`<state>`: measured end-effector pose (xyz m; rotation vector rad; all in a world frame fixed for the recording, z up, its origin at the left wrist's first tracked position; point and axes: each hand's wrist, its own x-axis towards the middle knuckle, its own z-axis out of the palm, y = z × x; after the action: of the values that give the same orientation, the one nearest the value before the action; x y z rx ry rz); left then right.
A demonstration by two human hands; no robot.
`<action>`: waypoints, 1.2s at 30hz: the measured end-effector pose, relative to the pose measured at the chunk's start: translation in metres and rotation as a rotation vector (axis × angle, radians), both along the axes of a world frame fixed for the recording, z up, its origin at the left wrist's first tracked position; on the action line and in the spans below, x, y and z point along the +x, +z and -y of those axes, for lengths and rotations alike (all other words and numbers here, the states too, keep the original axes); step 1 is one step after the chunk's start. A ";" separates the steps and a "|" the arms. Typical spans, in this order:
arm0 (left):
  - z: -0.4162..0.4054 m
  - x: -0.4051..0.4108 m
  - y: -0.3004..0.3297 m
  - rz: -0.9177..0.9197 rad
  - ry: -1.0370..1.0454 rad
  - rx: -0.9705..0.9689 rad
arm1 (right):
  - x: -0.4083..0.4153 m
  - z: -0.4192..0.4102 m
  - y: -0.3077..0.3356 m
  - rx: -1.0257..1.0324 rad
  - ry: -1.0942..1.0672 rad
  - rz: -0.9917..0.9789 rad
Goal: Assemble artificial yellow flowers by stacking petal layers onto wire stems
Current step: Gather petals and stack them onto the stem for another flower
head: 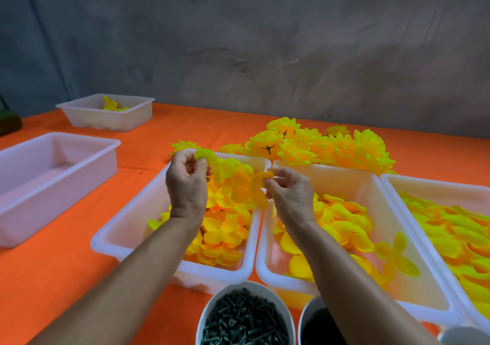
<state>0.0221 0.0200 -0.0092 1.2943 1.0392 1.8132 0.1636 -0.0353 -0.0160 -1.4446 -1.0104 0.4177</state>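
A heap of finished flowers is already piled on the counter, while petal layers are pinched in the left hand and another petal layer in the right hand, with full trays left.

Two bare forearms, no sleeves, rings or watch

The rightmost petal tray is cut off by the edge.
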 end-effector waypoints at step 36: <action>0.018 0.004 0.000 -0.186 -0.547 -0.171 | -0.009 0.014 0.012 -0.003 0.334 -0.297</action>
<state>0.0256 0.0021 -0.0089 1.4824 0.8083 1.1896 0.1541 -0.0492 -0.0039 -1.1729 -1.0071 0.8508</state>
